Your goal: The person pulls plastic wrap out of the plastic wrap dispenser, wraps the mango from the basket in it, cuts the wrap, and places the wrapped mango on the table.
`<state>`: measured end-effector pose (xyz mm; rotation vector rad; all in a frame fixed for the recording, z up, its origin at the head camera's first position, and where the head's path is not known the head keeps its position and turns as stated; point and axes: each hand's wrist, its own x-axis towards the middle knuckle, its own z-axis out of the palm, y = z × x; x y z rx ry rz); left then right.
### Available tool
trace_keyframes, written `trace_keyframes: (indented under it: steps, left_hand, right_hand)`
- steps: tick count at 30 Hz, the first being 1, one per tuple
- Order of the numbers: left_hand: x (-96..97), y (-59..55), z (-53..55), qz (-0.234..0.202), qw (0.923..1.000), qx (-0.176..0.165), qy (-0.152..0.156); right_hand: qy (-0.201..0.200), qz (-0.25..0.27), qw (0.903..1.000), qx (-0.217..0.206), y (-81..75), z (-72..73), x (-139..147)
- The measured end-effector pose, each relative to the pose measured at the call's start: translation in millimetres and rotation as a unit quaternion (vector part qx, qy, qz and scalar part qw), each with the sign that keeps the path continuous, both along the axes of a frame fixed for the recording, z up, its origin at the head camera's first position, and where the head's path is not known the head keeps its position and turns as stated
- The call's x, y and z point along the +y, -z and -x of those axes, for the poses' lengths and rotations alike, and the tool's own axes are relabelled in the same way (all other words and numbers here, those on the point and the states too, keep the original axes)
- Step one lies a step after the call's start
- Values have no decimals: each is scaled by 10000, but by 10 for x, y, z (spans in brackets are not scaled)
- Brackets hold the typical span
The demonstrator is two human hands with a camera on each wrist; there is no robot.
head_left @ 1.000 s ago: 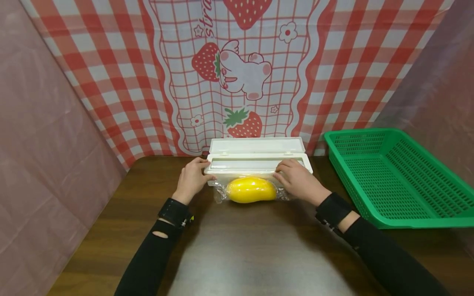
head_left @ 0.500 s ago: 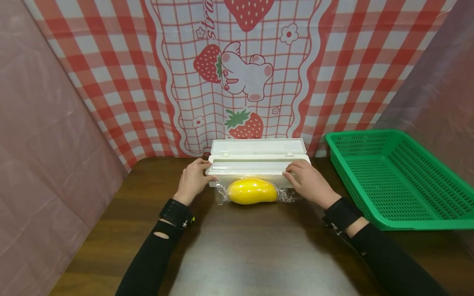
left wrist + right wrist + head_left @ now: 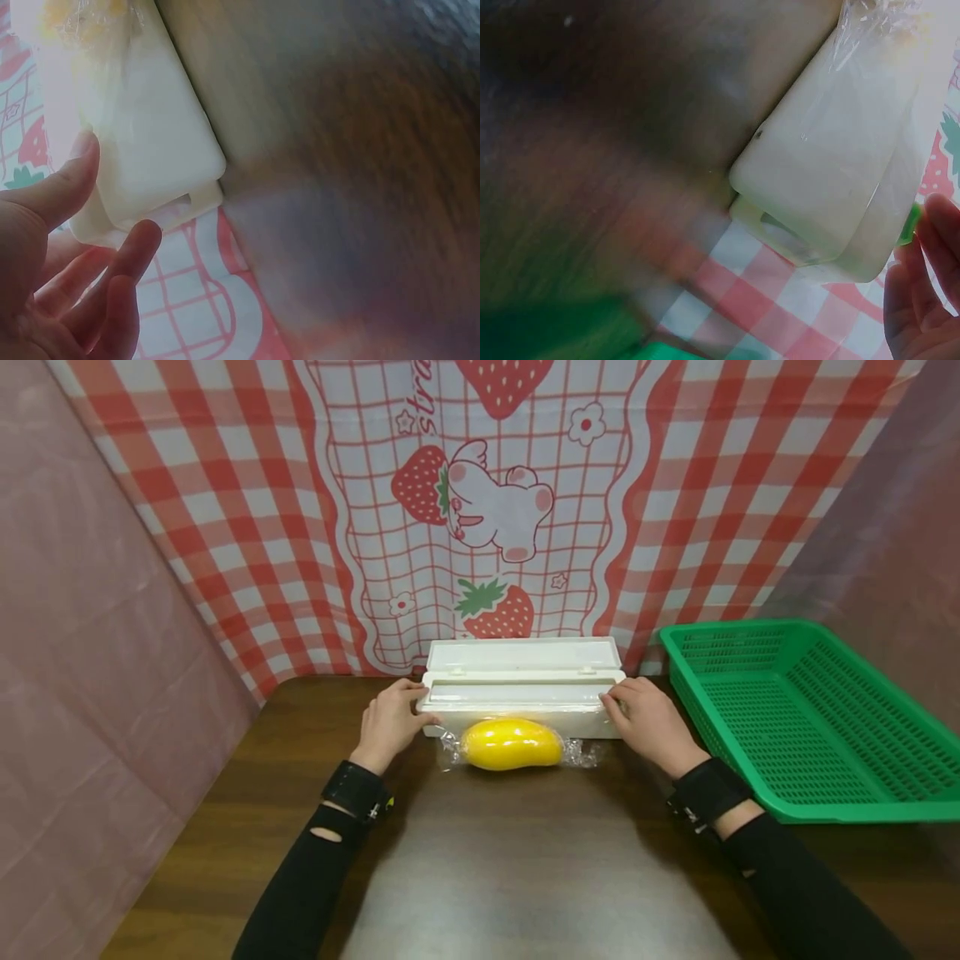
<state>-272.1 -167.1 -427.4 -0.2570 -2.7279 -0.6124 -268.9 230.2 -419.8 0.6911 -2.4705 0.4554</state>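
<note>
A white cling film dispenser (image 3: 525, 720) lies across the back of the table with its lid (image 3: 525, 655) raised behind it. Against its front is a yellow mango-shaped object (image 3: 512, 744) wrapped in cling film, whose crumpled ends (image 3: 583, 753) stick out on both sides. My left hand (image 3: 392, 720) holds the dispenser's left end, thumb on the front and fingers at the end face. At the right end, my right hand (image 3: 651, 720) pinches a small green slide cutter (image 3: 910, 225) on the front top edge, seen in the right wrist view.
On the right of the brown wooden table (image 3: 480, 860) stands a green perforated basket (image 3: 757, 777), close to my right forearm. A red and white checked cloth (image 3: 255, 527) with strawberries hangs right behind the dispenser.
My right hand has slid rightward along the dispenser's front edge to its right end. My left hand has stayed on the left end, and the wrapped yellow object has stayed in place.
</note>
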Motion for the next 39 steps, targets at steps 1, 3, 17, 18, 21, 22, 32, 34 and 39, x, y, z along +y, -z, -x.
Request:
trace_keyframes:
  steps: [1, 3, 17, 18, 21, 22, 32, 34, 39]
  left_hand:
    - [4, 0, 1, 26, 10000, 11, 11]
    - [4, 1, 3, 96, 9999, 16, 44]
    - [-6, -262, -128, 627, 9923, -150, 1059]
    - [58, -274, -140, 650, 9914, -100, 1136]
    - [300, -280, -161, 960, 9845, -55, 1466]
    - [386, -273, -166, 1132, 9810, -59, 1574]
    - [807, -159, -138, 1955, 9621, -363, 1866]
    - [808, -156, -130, 1987, 9618, -483, 1818]
    - [787, -174, -119, 1995, 9605, -653, 1827]
  right_hand:
    - [19, 23, 10000, 8, -2, 1, 3]
    - [42, 29, 10000, 11, -1, 3, 11]
    - [-172, -333, 9992, -153, -79, -44, -231]
    - [-282, -343, 9988, -198, -82, -43, -282]
    - [-576, -513, 9958, -500, -87, -53, -461]
    - [-651, -609, 9940, -626, -88, -59, -524]
    - [-735, -1240, 9830, -1138, -32, -98, -851]
    - [-689, -1175, 9838, -1165, -21, -101, -829]
    - [-372, -925, 9856, -1366, -1, -94, -687]
